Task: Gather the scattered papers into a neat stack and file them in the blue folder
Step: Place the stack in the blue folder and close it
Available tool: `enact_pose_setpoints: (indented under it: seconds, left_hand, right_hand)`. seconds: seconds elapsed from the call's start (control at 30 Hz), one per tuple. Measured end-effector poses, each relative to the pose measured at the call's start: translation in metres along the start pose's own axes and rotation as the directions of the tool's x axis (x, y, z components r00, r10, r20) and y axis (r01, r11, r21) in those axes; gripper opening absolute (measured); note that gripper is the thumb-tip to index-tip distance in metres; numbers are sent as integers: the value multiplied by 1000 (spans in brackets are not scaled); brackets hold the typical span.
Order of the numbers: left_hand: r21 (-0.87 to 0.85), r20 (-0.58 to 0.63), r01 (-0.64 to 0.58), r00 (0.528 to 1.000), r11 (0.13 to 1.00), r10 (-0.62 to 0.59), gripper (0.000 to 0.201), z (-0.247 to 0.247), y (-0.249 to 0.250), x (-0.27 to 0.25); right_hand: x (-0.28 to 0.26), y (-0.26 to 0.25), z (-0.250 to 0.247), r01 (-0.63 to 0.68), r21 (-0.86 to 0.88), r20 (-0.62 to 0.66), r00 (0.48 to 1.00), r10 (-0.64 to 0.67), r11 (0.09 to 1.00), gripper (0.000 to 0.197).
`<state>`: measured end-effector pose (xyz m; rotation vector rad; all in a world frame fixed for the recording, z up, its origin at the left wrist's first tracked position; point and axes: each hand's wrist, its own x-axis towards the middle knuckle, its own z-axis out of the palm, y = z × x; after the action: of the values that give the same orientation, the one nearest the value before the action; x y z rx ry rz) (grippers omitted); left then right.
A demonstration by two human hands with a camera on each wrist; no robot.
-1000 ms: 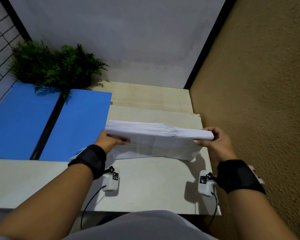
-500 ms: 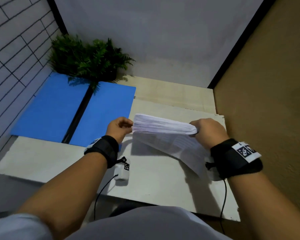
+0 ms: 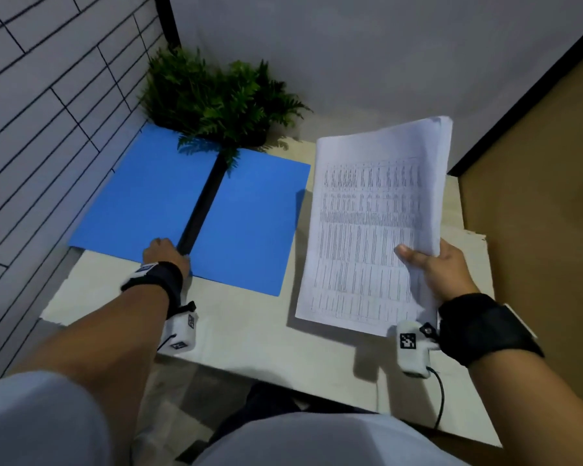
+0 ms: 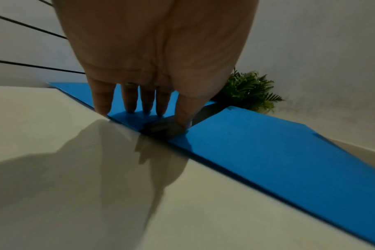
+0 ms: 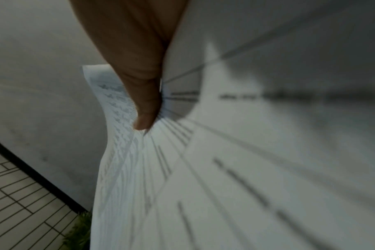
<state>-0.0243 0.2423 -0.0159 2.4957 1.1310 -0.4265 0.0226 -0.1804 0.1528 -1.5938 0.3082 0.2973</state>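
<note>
Head view, from the left: the blue folder (image 3: 148,196) lies spread flat on the surface (image 3: 249,331), its black spine (image 3: 201,203) running away from the person toward the fern (image 3: 216,95), so its long axis lies across, left to right. The left hand (image 3: 164,255) rests on its near edge by the spine; the left wrist view shows straight fingers (image 4: 147,101) touching the blue cover, gripping nothing. To the right, well apart from the folder, the paper stack (image 3: 367,230) is lifted off the surface, long axis pointing away from the person, printed face toward the folder. The right hand (image 3: 435,267) clamps its right edge, thumb on top.

The likely trouble: a one-sided pinch lets the sheets fan (the right wrist view already shows them splaying past the thumb (image 5: 146,108)), so they may slide askew during the carry. The fern's fronds overhang the spine and could snag the far edge.
</note>
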Motion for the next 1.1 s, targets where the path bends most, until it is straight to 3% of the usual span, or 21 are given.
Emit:
enact_pose_setpoints:
  seconds: [0.07, 0.17, 0.33, 0.43, 0.63, 0.7, 0.77, 0.83, 0.9, 0.97, 1.03, 1.1]
  left_hand:
    - [61, -22, -46, 999, 997, 47, 59, 5, -10, 3]
    - [190, 18, -213, 977, 958, 214, 40, 14, -14, -8]
    - [171, 166, -502, 863, 848, 478, 21, 34, -10, -62]
    - [100, 211, -579, 807, 809, 552, 14, 47, -12, -94]
    - [53, 209, -634, 763, 772, 612, 20, 54, -25, -108]
    - [31, 115, -600, 797, 800, 593, 21, 44, -28, -102]
    - [-7, -28, -496, 868, 868, 495, 15, 33, -34, -87]
    - [-25, -127, -322, 940, 946, 316, 18, 23, -44, -68]
    - [-88, -131, -100, 987, 991, 88, 37, 13, -55, -52]
    - [-187, -78, 65, 994, 980, -80, 53, 4, -68, -38]
    - [-237, -61, 99, 991, 966, -117, 60, -4, -76, -28]
    - [-286, -78, 96, 989, 953, -123, 62, -11, -80, -24]
  right_hand:
    - [5, 8, 6, -3, -25, -21, 1000, 2, 1000, 28]
    - [12, 17, 12, -9, -33, -34, 999, 8, 999, 34]
    - [26, 31, 31, -36, 50, 34, 999, 35, 998, 43]
    - [29, 45, 41, -70, 76, 96, 993, 63, 995, 43]
    - [35, 81, 64, -178, 33, 165, 971, 170, 984, 42]
    - [41, 93, 75, -224, 1, 182, 958, 220, 975, 37]
    - [50, 105, 84, -291, -10, 187, 939, 288, 957, 35]
    - [58, 119, 93, -341, -46, 159, 925, 344, 939, 37]
    - [65, 131, 97, -359, -104, 83, 926, 368, 928, 39]
    - [70, 139, 98, -359, -143, 44, 929, 368, 922, 44]
    - [81, 148, 96, -330, -204, 19, 940, 341, 922, 62]
    - [86, 152, 98, -274, -294, 5, 957, 288, 916, 63]
